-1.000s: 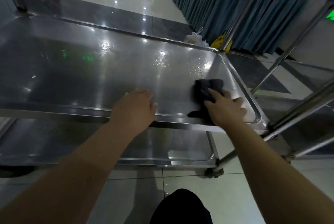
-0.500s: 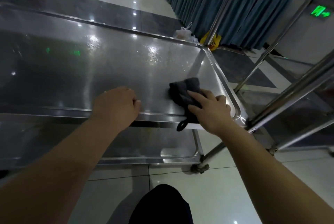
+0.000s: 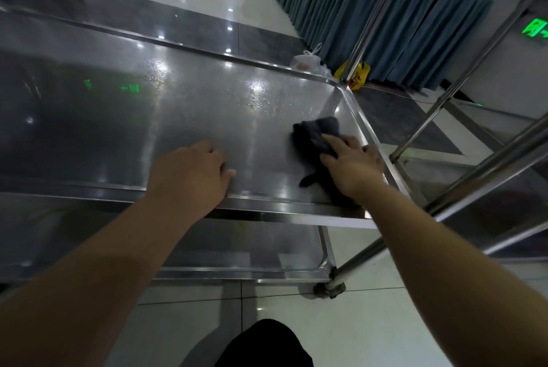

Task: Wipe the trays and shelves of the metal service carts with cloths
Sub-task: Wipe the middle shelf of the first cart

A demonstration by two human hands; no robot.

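Observation:
A wide steel cart tray [image 3: 154, 117] fills the middle of the view, wet and shiny toward its far right. A dark grey cloth [image 3: 314, 135] lies on the tray near its right rim. My right hand [image 3: 353, 165] presses flat on the cloth with straight fingers. My left hand [image 3: 189, 174] rests on the tray's near rim, its fingers bent over the edge. Below the tray the cart's lower shelf [image 3: 237, 251] shows.
A second steel cart [image 3: 486, 171] with slanted posts stands close on the right. Beyond the tray lie a white plastic bag [image 3: 305, 60] and a yellow floor sign [image 3: 355, 74], in front of blue curtains [image 3: 370, 11]. Tiled floor lies underneath.
My right hand with the cloth slid left along the tray, then back toward the right rim and a little farther in. My left hand stayed on the near rim.

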